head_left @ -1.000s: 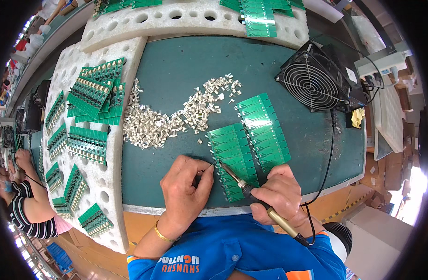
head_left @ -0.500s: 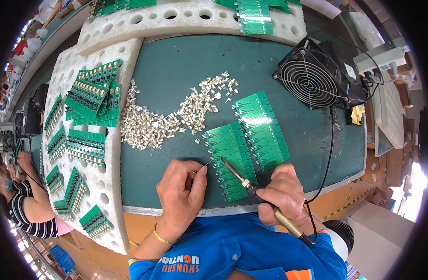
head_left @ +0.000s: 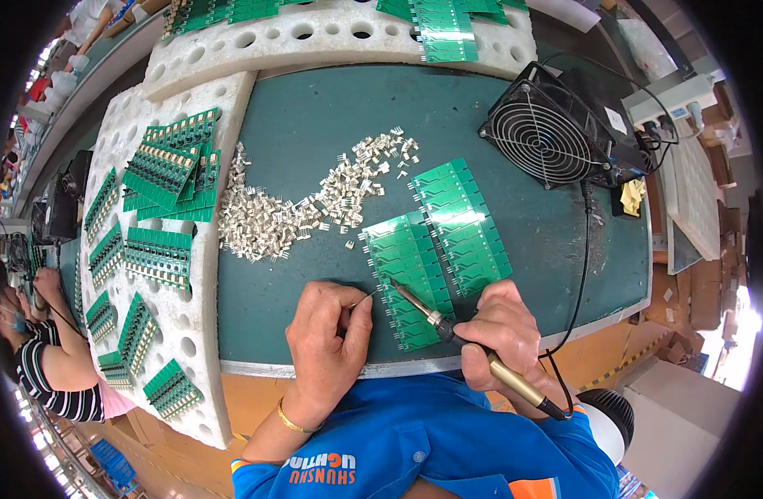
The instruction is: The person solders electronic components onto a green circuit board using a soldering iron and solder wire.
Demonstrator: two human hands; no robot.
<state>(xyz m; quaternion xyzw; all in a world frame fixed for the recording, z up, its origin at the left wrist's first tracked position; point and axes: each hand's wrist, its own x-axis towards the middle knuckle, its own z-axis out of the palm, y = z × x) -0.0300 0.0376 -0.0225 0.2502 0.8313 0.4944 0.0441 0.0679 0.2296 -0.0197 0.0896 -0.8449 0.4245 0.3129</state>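
My right hand [head_left: 504,334] grips a soldering iron [head_left: 502,374] with a gold handle and black collar. Its metal tip touches or hovers just over the near green circuit board panel [head_left: 402,249], close to its left edge. Between the thumb and fingers of my left hand [head_left: 330,331] is a thin solder wire [head_left: 370,294], its end pointing at the iron's tip. A second green panel [head_left: 462,224] lies against the right side of the first. Small white pin connectors line the left edges of both panels. Whether the tip makes contact is too small to tell.
Loose white connectors [head_left: 269,223] are heaped behind my left hand. White foam boards [head_left: 202,333] at left and back carry populated circuit boards [head_left: 158,256]. A black fan [head_left: 548,133] stands at back right, the iron's cable [head_left: 582,283] running near it. Another person [head_left: 61,358] sits far left.
The view has shifted slightly. The iron's tip remains near the panel's left edge, with the solder wire still close beside it; both hands keep their grips.
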